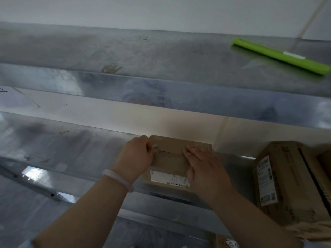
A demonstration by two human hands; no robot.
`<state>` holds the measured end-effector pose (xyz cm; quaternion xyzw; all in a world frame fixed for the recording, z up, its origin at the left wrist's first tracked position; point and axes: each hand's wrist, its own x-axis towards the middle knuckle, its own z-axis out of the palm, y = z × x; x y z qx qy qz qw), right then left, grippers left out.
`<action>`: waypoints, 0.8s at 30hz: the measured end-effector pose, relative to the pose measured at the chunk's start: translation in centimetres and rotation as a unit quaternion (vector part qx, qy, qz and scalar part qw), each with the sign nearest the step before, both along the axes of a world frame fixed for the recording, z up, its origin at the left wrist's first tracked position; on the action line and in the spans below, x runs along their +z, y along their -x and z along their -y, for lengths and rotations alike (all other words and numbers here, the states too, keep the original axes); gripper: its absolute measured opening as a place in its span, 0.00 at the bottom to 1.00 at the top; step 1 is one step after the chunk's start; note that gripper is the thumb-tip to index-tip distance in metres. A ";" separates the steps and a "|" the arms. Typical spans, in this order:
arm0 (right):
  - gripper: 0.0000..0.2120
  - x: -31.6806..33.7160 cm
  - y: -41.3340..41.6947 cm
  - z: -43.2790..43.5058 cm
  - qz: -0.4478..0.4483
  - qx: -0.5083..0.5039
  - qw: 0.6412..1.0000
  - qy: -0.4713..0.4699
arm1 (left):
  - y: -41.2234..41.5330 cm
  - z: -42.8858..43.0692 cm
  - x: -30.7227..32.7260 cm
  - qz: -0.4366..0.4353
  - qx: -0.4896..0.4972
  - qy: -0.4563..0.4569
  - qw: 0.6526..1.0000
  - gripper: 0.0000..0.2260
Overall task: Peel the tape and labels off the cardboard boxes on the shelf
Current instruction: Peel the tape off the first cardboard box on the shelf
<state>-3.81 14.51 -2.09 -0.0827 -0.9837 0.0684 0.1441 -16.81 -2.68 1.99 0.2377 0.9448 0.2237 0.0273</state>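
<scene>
Early days: left hand [136,154] pinching tape end on small box [172,163] top, right hand [202,167] flat beside holding it down, label [168,179] below grip & big box [286,179] off right still unpeeled.

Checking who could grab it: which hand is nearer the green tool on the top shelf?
Right. The right hand rests on the small cardboard box, below and left of the green tool; the left hand holds the box's left end, farther away.

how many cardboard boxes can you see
3: a small box under both hands, a larger box at right, and a box corner at the bottom edge; more may be hidden.
</scene>
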 end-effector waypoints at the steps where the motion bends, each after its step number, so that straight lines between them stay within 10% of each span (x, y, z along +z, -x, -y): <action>1: 0.25 -0.1 -0.1 -0.1 -0.004 0.001 1.000 0.002 | 0.2 0.1 0.1 0.019 0.018 -0.012 1.000 0.09; 4: 0.25 -0.2 -0.2 -0.1 -0.017 0.003 1.000 0.008 | 0.9 1.0 0.0 0.130 0.105 -0.152 0.974 0.09; 8: 0.25 -0.1 0.0 0.1 -0.013 0.000 1.000 0.005 | 0.5 1.7 -0.2 0.260 0.199 -0.393 0.859 0.08; 13: 0.25 -0.2 0.0 0.0 -0.010 0.003 1.000 0.005 | 1.2 2.8 -2.7 -0.066 0.086 -0.172 0.979 0.09; 16: 0.25 -0.2 -0.2 -0.1 -0.012 -0.002 1.000 0.003 | 1.3 3.1 -3.2 -0.107 0.009 -0.141 0.984 0.05; 19: 0.25 -0.2 -0.2 0.0 -0.015 0.000 1.000 -0.003 | 1.2 3.3 -3.0 0.078 0.066 -0.252 0.962 0.01; 22: 0.24 -0.1 -0.3 0.1 -0.026 -0.003 1.000 -0.006 | 1.1 3.2 -2.0 0.368 0.144 -0.447 0.802 0.10; 24: 0.24 -0.1 -0.2 0.1 -0.032 -0.002 0.999 -0.007 | 1.3 3.3 -2.1 0.403 0.136 -0.456 0.782 0.09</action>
